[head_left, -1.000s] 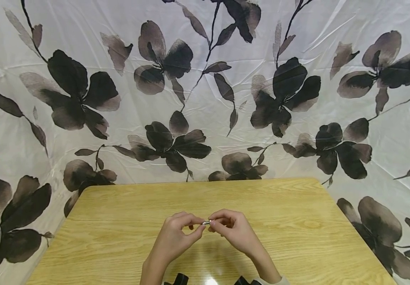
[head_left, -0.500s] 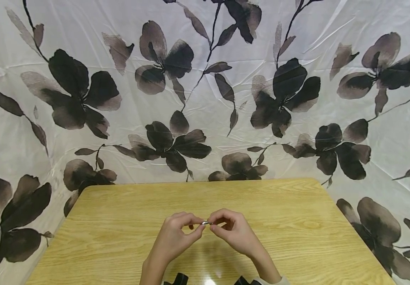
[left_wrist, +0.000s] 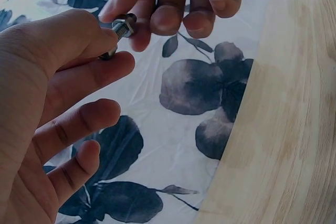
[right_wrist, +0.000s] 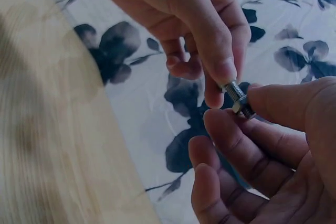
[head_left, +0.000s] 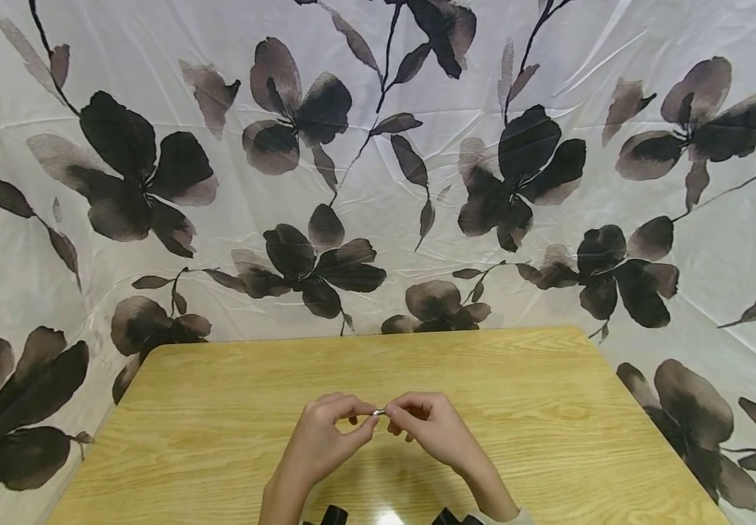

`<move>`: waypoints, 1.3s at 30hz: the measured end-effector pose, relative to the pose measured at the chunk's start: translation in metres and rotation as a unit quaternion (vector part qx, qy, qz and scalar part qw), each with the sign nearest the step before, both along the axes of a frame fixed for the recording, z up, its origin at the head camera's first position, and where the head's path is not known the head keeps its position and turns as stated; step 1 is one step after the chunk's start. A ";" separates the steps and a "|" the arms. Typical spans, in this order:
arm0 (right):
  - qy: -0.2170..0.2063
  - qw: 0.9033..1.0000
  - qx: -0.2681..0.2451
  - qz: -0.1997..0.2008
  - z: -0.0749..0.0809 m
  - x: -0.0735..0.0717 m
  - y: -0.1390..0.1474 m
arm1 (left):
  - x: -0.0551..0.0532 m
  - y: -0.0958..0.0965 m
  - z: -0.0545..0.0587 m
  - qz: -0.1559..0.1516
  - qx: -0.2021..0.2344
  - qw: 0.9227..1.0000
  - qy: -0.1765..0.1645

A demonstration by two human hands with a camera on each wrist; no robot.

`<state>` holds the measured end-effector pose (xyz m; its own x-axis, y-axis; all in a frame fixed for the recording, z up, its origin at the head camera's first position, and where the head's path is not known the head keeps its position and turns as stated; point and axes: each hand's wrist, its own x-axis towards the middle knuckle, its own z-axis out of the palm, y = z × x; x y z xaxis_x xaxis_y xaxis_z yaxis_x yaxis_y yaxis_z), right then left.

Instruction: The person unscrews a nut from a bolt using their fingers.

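Over the table, a small metal bolt (head_left: pixel 380 413) lies roughly level between both hands. My left hand (head_left: pixel 326 436) pinches one end of it between thumb and index finger, hiding that end. In the right wrist view, bare thread shows beside the left fingertips, and a hex nut (right_wrist: pixel 240 104) sits on the bolt near its far end. My right hand (head_left: pixel 442 432) holds the nut between thumb and fingertips. The left wrist view shows the threaded bolt (left_wrist: pixel 122 29) between the two hands. The other fingers of both hands are loosely bent.
Below the hands is a light wood-grain table (head_left: pixel 233 394) with rounded far corners. A white cloth with dark flowers (head_left: pixel 417 219) hangs behind and beside it. Dark objects (head_left: pixel 333 515) show at the bottom edge near the wrists.
My right thumb and fingertips have shifted on the nut end, the thumb now further forward over the index finger. The left hand keeps its pinch in nearly the same place.
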<state>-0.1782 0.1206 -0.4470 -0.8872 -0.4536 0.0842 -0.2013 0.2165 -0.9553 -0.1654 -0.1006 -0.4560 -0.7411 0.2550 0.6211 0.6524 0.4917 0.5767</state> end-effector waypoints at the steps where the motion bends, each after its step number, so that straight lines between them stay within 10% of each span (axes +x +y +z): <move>1: 0.002 1.000 -0.002 0.001 0.000 0.000 0.000 | 0.000 0.000 0.000 0.001 -0.001 1.000 0.000; 12: 0.046 0.999 -0.026 0.007 0.000 0.003 0.000 | 0.001 -0.001 0.002 0.003 -0.004 1.000 0.001; 22: -0.002 0.999 -0.020 -0.039 0.001 0.000 0.002 | 0.001 -0.001 0.002 0.001 -0.002 1.000 0.014; 39: 0.007 1.000 0.000 -0.008 0.005 0.001 0.004 | 0.002 0.002 0.003 0.004 -0.010 1.000 0.018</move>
